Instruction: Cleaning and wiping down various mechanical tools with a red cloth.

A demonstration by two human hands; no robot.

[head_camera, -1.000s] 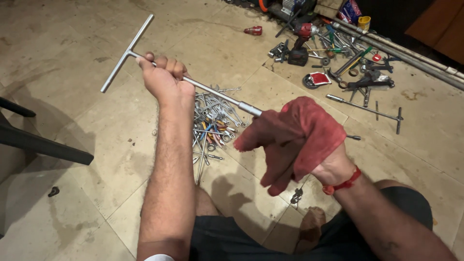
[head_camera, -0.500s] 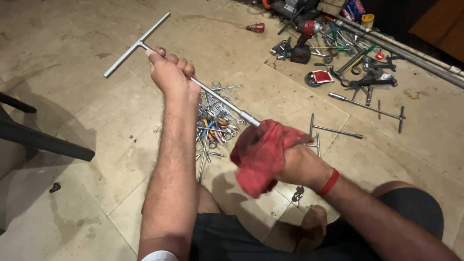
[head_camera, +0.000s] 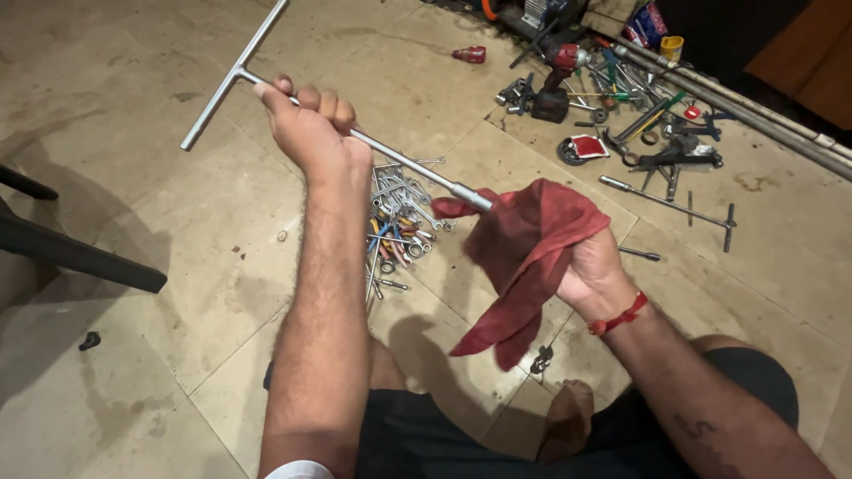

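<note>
We see the left hand (head_camera: pixel 311 133) closed around the shaft of a long silver steel T-handle wrench (head_camera: pixel 355 135), the fingers (head_camera: pixel 319 99) curled over the rod just below its crossbar, which sticks out toward 11 o'clock from the knuckles. The shaft runs from that fist toward 4 o'clock, and its socket end disappears into a crumpled dark red cloth rag (head_camera: pixel 528 244). The right hand (head_camera: pixel 590 266) grips this rag, its fingers wrapped in the fabric so that we cannot see them directly; loose folds hang down toward 7 o'clock. Both hands hold the tool in the air above the beige tiled floor (head_camera: pixel 133 98). Beneath the shaft lies a heap of small spanners and screwdrivers (head_camera: pixel 395 226). At 1 o'clock from the rag stand a red-and-black cordless drill (head_camera: pixel 555 80) and scattered hand tools, with a second T-handle wrench (head_camera: pixel 670 202) lying at 3 o'clock
</note>
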